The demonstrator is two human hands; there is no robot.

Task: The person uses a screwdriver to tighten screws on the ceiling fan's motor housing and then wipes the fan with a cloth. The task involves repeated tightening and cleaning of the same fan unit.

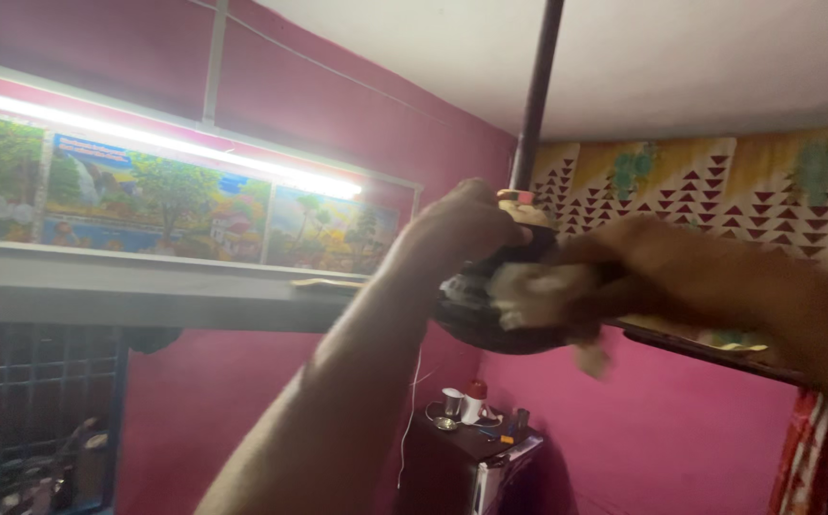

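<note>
Dark, rounded fan motor housing [490, 319] on a thin rod [536, 91], raised overhead. Left hand [462, 229] curled over housing's top, gripping. Right hand [624, 262] closed on pale crumpled cloth [538, 291], pressed to housing's side just right of left hand. Motion-blurred.
</note>
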